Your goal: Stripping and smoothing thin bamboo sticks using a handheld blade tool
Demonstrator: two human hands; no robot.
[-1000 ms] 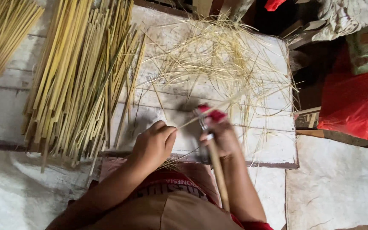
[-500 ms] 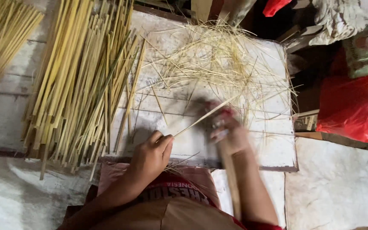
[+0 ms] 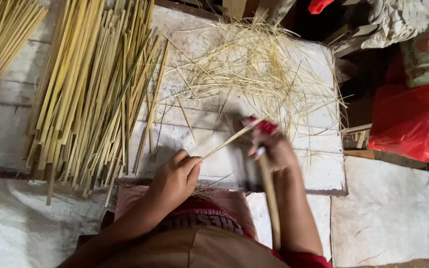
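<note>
— Left hand (image 3: 174, 179) clenched on the near end of a thin strip (image 3: 229, 139), near the board (image 3: 323, 173) edge. Strip raised, running far and right up to the right hand (image 3: 274, 151).

— Right hand closed too, around a tool with a red handle (image 3: 264, 126); blurred, so cannot tell the blade exactly. Seems to meet the strip at its far end.

— Risk one: slipping of the blade along the strip toward the left fingers. Likely cause: too much force on a thin, smooth strip, with the left hand directly in the line of the cut.

— Agreed. Also possible: snapping of the strip. So thin already; a little twist or a deep bite probably enough to break it.

— Another danger: splinters. Sharp edges on split cane, bare hands, tight grip.

— And the long stick (image 3: 269, 203) under the right forearm, lying toward the lap. Could roll or catch the arm and spoil the stroke, though hard to judge from here.

— Shavings (image 3: 259, 69) heaped far on the board, touching the working spot. Might hide the strip if dropped.

— Bundle of sticks (image 3: 90, 94) at left, well apart from both hands. No trouble expected there.
</note>
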